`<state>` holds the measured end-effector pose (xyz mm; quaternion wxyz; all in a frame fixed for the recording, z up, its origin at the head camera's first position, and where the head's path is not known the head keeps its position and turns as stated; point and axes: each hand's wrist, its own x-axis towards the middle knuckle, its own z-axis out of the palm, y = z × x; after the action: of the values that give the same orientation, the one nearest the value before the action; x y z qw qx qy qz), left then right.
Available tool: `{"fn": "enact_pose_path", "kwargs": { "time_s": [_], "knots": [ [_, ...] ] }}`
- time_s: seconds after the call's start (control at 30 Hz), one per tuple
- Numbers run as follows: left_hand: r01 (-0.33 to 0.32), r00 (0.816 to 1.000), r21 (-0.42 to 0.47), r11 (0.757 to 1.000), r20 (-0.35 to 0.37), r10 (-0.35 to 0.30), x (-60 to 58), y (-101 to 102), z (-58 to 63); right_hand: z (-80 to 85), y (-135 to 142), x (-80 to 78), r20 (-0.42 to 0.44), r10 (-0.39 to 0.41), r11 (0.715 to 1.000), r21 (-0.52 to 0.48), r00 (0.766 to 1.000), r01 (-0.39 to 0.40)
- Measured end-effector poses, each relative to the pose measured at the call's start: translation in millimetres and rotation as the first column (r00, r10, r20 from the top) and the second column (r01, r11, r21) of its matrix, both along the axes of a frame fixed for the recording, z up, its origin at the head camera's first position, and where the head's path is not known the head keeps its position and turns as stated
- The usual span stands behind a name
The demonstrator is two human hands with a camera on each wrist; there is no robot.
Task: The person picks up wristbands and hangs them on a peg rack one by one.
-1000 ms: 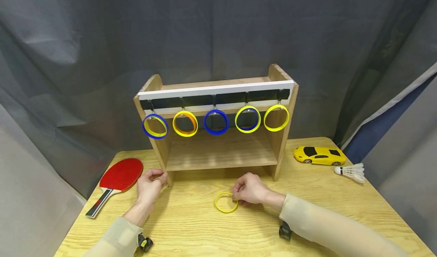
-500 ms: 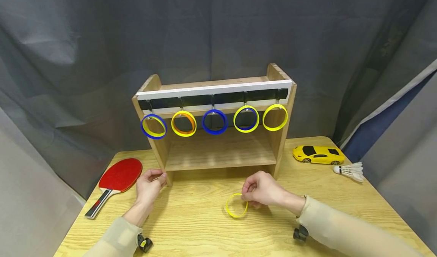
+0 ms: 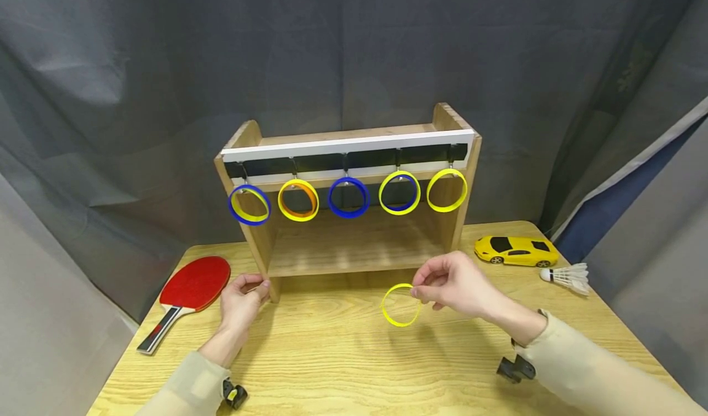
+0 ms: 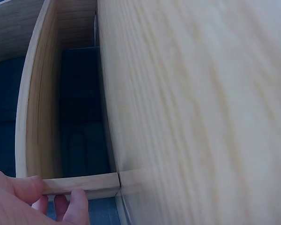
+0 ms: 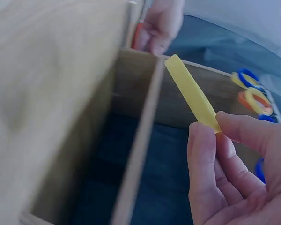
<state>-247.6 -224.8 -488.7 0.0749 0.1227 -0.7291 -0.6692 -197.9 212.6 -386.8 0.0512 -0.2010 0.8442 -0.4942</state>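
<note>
My right hand [image 3: 461, 286] pinches a thin yellow ring [image 3: 399, 324] by its right edge between thumb and fingers. The ring is held above the table in front of the small wooden shelf [image 3: 354, 244]; in the right wrist view the yellow ring [image 5: 192, 91] appears edge-on as a flat band. At the shelf's lower left corner, my left hand [image 3: 239, 304] holds the foot of the side panel. The left wrist view shows the thumb above that wooden foot [image 4: 93, 182] and the fingertips below it.
Blue, yellow and orange rings hang from several hooks on the shelf's black-and-white front strip [image 3: 321, 163]. A red table tennis bat [image 3: 196, 282] lies at left. To the right are a yellow toy car [image 3: 517, 251] and a shuttlecock [image 3: 566, 278]. Dark curtains [image 3: 343, 47] stand behind.
My right hand has moved right and up off the table with the yellow ring, which now stands more upright. The left hand has stayed on the shelf's foot.
</note>
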Motion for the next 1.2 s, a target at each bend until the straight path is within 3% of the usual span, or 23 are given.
{"fn": "enact_pose_path", "kwargs": {
  "time_s": [0.23, 0.33, 0.57, 0.77, 1.1, 1.2],
  "knots": [
    [0.006, 1.000, -0.004, 1.000, 0.004, -0.006, -0.2, -1.0, -1.7, 33.4, 18.1, 11.4, -0.064, -0.065, 0.998, -0.020, 0.996, 0.064],
    [0.007, 1.000, -0.003, 1.000, 0.005, -0.007, -0.2, -1.3, -1.9, 47.0, 24.4, 14.4, -0.129, -0.114, 0.994, -0.020, 0.985, 0.112],
    [0.004, 1.000, 0.003, 1.000, 0.004, -0.004, -0.2, -1.4, -0.8, 77.4, 35.1, 13.9, -0.284, -0.253, 0.967, -0.084, 0.925, 0.239],
    [0.004, 1.000, -0.008, 1.000, -0.002, -0.004, 0.3, -0.7, 0.2, 96.6, 42.8, 9.0, -0.359, -0.323, 0.945, -0.164, 0.876, 0.282],
    [0.000, 1.000, 0.006, 1.000, -0.016, 0.001, 0.2, 0.5, 1.5, 117.2, 55.4, -6.6, -0.395, -0.449, 0.893, -0.237, 0.802, 0.383],
    [0.001, 1.000, 0.005, 1.000, -0.016, -0.001, 0.3, 0.6, 2.0, 119.6, 57.9, -11.8, -0.382, -0.478, 0.878, -0.232, 0.791, 0.418]
  ]
}}
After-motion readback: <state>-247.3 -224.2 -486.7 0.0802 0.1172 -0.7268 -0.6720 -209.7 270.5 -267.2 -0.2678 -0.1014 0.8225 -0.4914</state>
